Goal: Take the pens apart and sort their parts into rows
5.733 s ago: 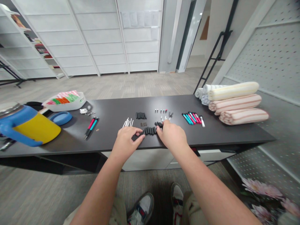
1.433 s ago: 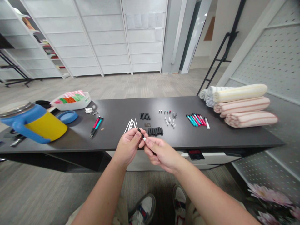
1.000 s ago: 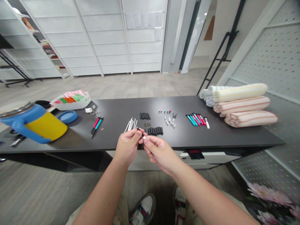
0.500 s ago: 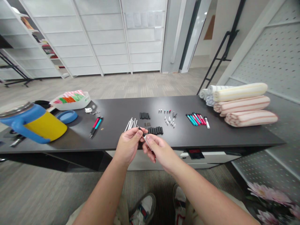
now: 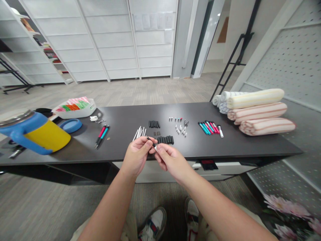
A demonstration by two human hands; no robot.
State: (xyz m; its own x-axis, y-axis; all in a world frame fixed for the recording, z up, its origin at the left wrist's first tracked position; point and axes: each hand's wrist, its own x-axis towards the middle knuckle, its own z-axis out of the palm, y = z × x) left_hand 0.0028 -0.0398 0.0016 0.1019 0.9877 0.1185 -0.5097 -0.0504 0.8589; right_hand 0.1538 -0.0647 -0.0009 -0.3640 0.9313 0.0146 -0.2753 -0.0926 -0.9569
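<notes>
My left hand point(image 5: 136, 156) pinches the black front part of a pen point(image 5: 151, 142) between thumb and fingers. The pen's white part shows at my right hand point(image 5: 173, 161), whose thumb and fingers close on it; most of it is hidden. Just beyond the hands lie white pen refills point(image 5: 139, 132), short black sleeves point(image 5: 166, 140), slimmer black pen parts point(image 5: 154, 124) and small dark springs or coils point(image 5: 156, 133). Farther right are small white pieces point(image 5: 181, 129), metal clips point(image 5: 186, 123) and coloured pen barrels point(image 5: 210, 127).
Two pens point(image 5: 102, 136), red and teal, lie at the left. Beyond them stand a blue and yellow jug point(image 5: 47, 135), a blue lid point(image 5: 71, 125) and a white basket point(image 5: 87, 110). Rolled towels point(image 5: 260, 112) are stacked at the right end of the dark table point(image 5: 120, 117).
The white part shows less below my right thumb, and more of the black part is visible between the hands. My right fingers have curled in slightly; the view has shifted a little.
</notes>
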